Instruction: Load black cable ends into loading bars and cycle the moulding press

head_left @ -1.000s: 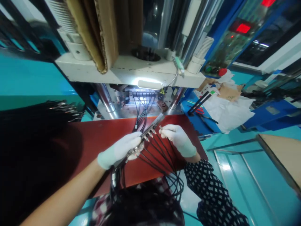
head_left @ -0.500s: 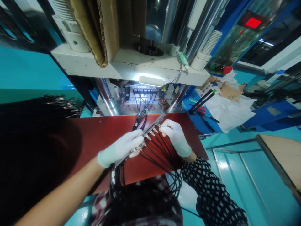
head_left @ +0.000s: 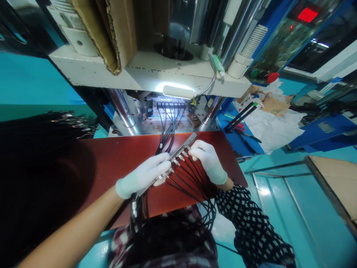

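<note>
My gloved left hand (head_left: 145, 175) is closed round the lower part of a long metal bar (head_left: 182, 146), which slants up to the right above the red-brown board (head_left: 111, 156). Several metal cable connectors (head_left: 178, 160) sit in a row along the bar's edge. Black cables (head_left: 192, 178) trail from them down toward my lap. Near the bar's upper end, my gloved right hand (head_left: 206, 158) pinches a cable connector between thumb and fingers; the fingers partly hide it. Another bundle of black cables (head_left: 169, 134) runs from the lit press fixture (head_left: 167, 106) down behind the bar.
A press frame (head_left: 150, 76) with a lamp (head_left: 178, 91) stands ahead. Heaped black cables (head_left: 41, 137) lie at the left. On the right, a blue shelf (head_left: 228, 124) holds pliers (head_left: 251, 137) and white wrapping (head_left: 279, 130). A red button (head_left: 272, 77) sits on the control panel.
The camera view has shifted slightly. Both hands keep nearly the same places on the bar and the connector.
</note>
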A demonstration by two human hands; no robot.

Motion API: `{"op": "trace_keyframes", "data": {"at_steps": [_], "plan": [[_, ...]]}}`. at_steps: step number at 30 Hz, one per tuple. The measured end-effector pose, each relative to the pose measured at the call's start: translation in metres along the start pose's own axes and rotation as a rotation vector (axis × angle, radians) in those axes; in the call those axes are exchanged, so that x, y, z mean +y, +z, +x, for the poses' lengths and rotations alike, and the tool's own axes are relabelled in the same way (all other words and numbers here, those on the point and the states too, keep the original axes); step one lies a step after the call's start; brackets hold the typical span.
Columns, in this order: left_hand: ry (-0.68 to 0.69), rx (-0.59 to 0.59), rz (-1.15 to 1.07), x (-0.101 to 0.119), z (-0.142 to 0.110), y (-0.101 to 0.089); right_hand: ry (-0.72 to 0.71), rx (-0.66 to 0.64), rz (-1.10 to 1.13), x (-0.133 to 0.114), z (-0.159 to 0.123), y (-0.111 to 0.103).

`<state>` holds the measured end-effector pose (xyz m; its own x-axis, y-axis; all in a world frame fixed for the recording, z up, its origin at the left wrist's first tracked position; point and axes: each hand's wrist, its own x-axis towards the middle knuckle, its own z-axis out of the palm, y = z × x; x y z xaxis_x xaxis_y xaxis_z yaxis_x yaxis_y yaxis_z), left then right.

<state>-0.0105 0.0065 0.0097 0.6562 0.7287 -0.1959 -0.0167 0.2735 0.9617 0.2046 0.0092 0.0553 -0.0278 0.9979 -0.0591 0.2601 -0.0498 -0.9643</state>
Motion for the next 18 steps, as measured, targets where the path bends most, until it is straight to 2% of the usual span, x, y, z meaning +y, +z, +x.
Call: {"op": "trace_keyframes", "data": {"at_steps": [6, 12, 15, 18], "plan": [[0.062, 0.063, 0.311, 0.002, -0.002, 0.001, -0.022, -0.008, -0.033, 0.003, -0.001, 0.000], [0.026, 0.059, 0.355, 0.002, -0.003, 0.002, -0.072, -0.046, -0.077, 0.014, 0.006, -0.002], [0.037, 0.068, 0.286, 0.001, -0.004, 0.002, -0.115, -0.098, -0.106, 0.020, 0.000, -0.019], [0.009, 0.059, 0.184, 0.003, -0.004, 0.001, -0.072, 0.052, -0.253, 0.030, -0.034, -0.047]]}}
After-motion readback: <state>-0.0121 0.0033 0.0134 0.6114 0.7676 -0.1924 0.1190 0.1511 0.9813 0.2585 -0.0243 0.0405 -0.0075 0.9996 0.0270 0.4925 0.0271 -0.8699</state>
